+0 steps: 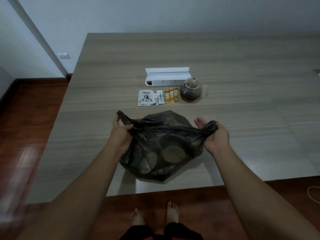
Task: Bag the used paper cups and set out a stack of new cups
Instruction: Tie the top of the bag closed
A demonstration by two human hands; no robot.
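A pale wood-grain table point(190, 54) fills most of the frame, running from the centre to the right edge, its near edge low in the picture. Around it at the left and bottom lies a glossy reddish-brown floor point(26, 127), and a plain white wall point(155, 13) spans the top, with a white wall socket point(64, 56) at the upper left.

In the lower centre, a dark, half-transparent plastic bag point(161, 146) rests on the table near its front edge. Through the film show the round tan shapes of used paper cups point(174, 154), lying in the bag's lower part. The left hand point(121, 134) grips the bag's left handle, fingers curled round the bunched plastic. The right hand point(214, 135) pinches the right handle in a wad between thumb and curled fingers, the plastic pulled taut between the two hands.

Above the bag, at the frame's centre, a long white open box point(166, 77) lies flat. Just right of it stands a glass teapot point(191, 89) holding dark liquid. In a row in front of the box lie a white sachet point(146, 98) printed "YOD CHA" with a teapot drawing and "TEA", some slim white stick packets point(159, 97), and three orange stick packets point(171, 96) whose lettering is too small to read.

Bare feet point(155, 217) show at the bottom centre.
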